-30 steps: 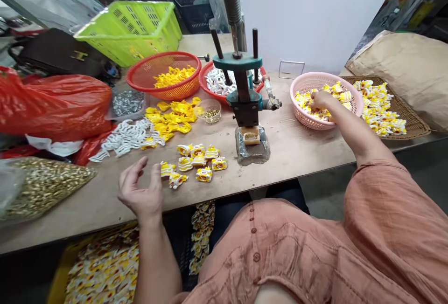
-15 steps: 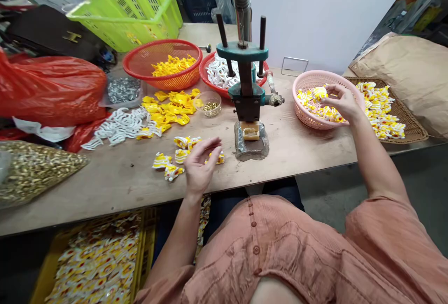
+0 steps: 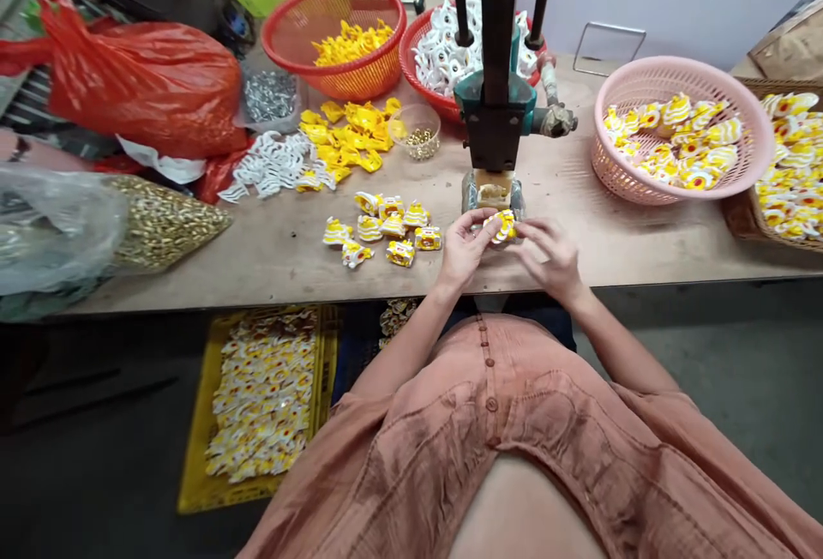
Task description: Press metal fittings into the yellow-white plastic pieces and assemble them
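Note:
In front of the hand press (image 3: 498, 126), a small yellow-and-white striped plastic piece (image 3: 503, 225) is pinched between the thumb and fingers of my left hand (image 3: 464, 249). My right hand (image 3: 551, 257) is just right of that piece, its fingers spread and slightly blurred. The fingertips reach close to the piece's edge; whether they touch it I cannot tell. Behind the hands, the press's pale block (image 3: 495, 190) sits on a foil-wrapped base. Left of my left hand, several similar yellow-and-white pieces (image 3: 392, 225) lie loose on the table.
A pink basket (image 3: 681, 186) of yellow-and-white pieces stands at right, beside a brown woven tray (image 3: 746, 216). Red baskets (image 3: 334, 70) stand behind. Yellow parts (image 3: 360, 139), white parts (image 3: 276, 166) and a cup of brass bits (image 3: 421, 135) lie left. A filled yellow crate (image 3: 193, 465) is below.
My right hand has left the pink basket and come to the press. My left hand has moved from the loose pieces to the press, where it now grips a piece. The view has shifted.

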Demonstrator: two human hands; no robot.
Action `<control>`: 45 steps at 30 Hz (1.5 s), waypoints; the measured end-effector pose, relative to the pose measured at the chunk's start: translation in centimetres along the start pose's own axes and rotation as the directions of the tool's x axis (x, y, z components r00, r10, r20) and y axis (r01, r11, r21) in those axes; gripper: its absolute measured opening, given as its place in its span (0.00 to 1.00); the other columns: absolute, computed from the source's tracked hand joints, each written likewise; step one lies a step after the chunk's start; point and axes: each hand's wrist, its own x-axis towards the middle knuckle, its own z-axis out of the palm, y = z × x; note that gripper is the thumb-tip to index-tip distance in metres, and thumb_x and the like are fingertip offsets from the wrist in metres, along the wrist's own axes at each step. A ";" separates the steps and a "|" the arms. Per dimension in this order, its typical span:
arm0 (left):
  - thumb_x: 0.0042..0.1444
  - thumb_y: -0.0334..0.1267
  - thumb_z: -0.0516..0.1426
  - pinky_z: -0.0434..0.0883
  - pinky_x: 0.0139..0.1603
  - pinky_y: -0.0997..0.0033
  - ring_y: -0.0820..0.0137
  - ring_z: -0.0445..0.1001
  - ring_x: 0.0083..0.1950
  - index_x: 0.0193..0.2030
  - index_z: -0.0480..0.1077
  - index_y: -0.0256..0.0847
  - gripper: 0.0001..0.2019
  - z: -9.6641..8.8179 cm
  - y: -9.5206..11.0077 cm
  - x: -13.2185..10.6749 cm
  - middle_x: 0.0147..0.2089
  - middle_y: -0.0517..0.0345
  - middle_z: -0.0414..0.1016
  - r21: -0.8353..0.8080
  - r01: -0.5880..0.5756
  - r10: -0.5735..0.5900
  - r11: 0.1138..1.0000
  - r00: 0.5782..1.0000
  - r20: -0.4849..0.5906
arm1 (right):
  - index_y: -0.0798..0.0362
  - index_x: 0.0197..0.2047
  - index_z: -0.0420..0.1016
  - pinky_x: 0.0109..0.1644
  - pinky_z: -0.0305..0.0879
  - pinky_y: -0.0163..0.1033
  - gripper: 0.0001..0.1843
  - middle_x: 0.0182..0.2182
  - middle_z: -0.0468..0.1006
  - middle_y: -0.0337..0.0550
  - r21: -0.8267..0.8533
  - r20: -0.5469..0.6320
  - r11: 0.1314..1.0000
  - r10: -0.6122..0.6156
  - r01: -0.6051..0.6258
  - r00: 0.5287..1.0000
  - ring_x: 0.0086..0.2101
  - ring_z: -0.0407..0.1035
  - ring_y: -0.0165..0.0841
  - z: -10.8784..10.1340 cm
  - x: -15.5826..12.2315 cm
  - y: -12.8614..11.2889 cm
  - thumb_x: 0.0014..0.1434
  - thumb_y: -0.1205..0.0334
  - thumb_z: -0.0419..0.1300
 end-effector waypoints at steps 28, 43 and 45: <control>0.62 0.47 0.71 0.72 0.72 0.51 0.55 0.79 0.61 0.46 0.85 0.45 0.11 -2.7 -3.1 8.2 0.53 0.50 0.84 0.519 -0.353 0.423 0.778 0.906 -0.018 | 0.43 0.57 0.83 0.71 0.69 0.64 0.15 0.53 0.74 0.51 -0.153 -0.133 0.971 0.166 -0.186 0.977 0.58 0.68 0.48 6.3 4.4 6.9 0.71 0.54 0.62; 0.69 0.52 0.63 0.73 0.71 0.52 0.54 0.77 0.64 0.52 0.85 0.44 0.17 -3.4 -1.6 7.1 0.58 0.46 0.81 0.590 -0.453 0.453 0.669 0.877 0.160 | 0.44 0.51 0.84 0.68 0.70 0.65 0.14 0.53 0.75 0.51 -0.201 -0.085 0.976 0.071 -0.087 0.994 0.58 0.69 0.48 5.9 4.3 6.7 0.75 0.53 0.57; 0.69 0.50 0.63 0.73 0.71 0.52 0.54 0.78 0.63 0.51 0.85 0.44 0.14 -3.4 -1.7 7.1 0.57 0.47 0.82 0.602 -0.448 0.453 0.661 0.878 0.156 | 0.43 0.51 0.85 0.68 0.70 0.65 0.13 0.53 0.76 0.51 -0.209 -0.061 0.975 0.057 -0.069 0.996 0.58 0.69 0.48 5.8 4.5 6.8 0.74 0.53 0.59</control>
